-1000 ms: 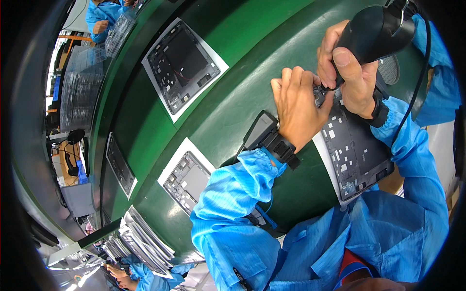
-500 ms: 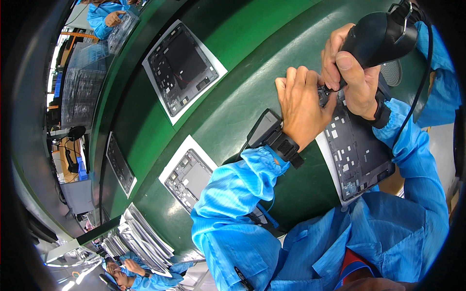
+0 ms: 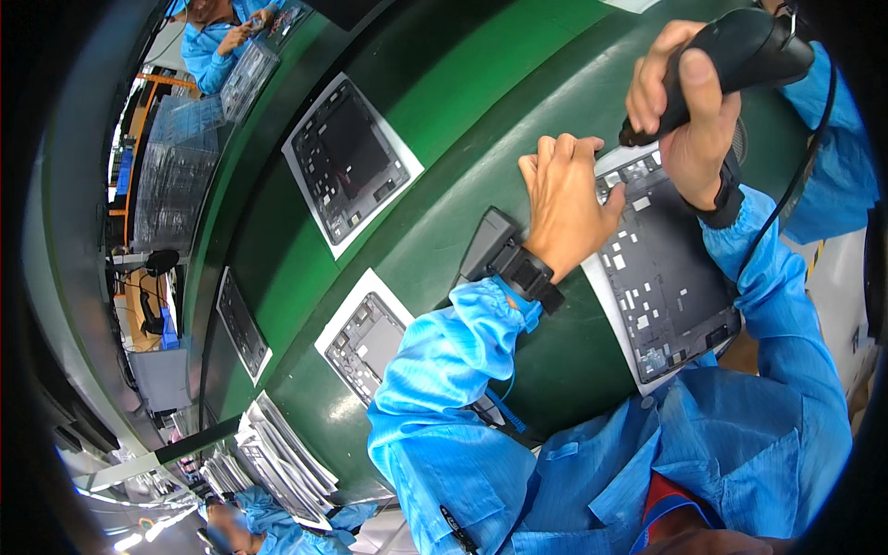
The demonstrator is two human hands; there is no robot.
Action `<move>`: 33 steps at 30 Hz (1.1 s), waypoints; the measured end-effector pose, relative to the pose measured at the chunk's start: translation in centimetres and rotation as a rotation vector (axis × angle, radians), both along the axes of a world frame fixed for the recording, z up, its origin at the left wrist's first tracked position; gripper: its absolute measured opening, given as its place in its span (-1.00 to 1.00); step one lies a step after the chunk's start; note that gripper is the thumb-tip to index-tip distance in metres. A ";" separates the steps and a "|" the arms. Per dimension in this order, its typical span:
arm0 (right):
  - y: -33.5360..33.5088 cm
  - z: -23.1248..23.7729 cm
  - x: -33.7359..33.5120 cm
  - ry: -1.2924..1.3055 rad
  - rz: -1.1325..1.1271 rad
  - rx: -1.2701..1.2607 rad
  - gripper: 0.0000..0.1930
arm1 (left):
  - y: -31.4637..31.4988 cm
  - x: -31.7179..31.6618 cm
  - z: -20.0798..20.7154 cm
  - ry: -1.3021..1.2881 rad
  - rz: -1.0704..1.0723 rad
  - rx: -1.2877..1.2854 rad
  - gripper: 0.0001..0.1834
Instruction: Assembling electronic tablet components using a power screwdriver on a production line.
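Note:
My right hand (image 3: 698, 153) is wrapped round a black electric screwdriver (image 3: 754, 54) with a wire loop at its back end. Its tip hangs above the far end of an open tablet housing (image 3: 689, 268). Dark grey with small white patches, the housing lies on a white sheet (image 3: 610, 310) in front of me. Beside its far left edge is my left hand (image 3: 566, 203), fingers stretched out and thumb apart over the housing's edge. A black band with a box-like device (image 3: 495, 248) circles my left wrist.
More tablet housings lie on white sheets on the green bench: one at the back (image 3: 351, 162), one left of my arm (image 3: 363, 344), another farther left (image 3: 242, 319). A stack of white sheets (image 3: 282, 462) stands lower left. A black cord (image 3: 819, 148) runs beside my right arm. A co-worker (image 3: 208, 55) handles parts top left.
My right hand has raised the screwdriver away from the housing's far end. My left hand has drawn slightly left, its thumb coming away from the screwdriver tip. The whole view has shifted a little.

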State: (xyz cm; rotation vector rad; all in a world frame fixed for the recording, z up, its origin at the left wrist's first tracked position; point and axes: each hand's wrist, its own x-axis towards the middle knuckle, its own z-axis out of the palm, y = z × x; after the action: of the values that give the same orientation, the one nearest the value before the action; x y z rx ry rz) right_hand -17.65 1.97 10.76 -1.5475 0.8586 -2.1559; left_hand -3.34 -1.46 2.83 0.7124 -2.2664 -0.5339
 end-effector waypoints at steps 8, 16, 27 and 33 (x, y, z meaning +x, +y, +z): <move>0.8 3.3 -3.5 -0.050 -0.054 -0.084 -0.72 | -1.4 -4.2 4.6 -0.396 -0.052 0.086 -0.86; 3.6 3.3 -17.2 -0.022 -0.368 -0.023 -0.77 | -16.9 1.1 6.9 -0.524 0.521 -0.227 -0.93; 4.2 0.2 -18.5 0.004 -0.429 0.000 -0.79 | -29.9 0.1 5.0 -0.450 0.767 -0.507 -0.83; 3.8 -0.5 -18.4 -0.029 -0.475 0.049 -0.83 | -18.8 -20.1 7.6 -0.224 -0.077 -0.015 -0.16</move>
State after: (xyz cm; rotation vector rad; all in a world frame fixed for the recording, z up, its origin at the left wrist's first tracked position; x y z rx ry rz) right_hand -36.03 5.77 10.27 -1.3880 1.3713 -2.4394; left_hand -23.46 -20.23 10.45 0.7096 -2.5116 -0.4941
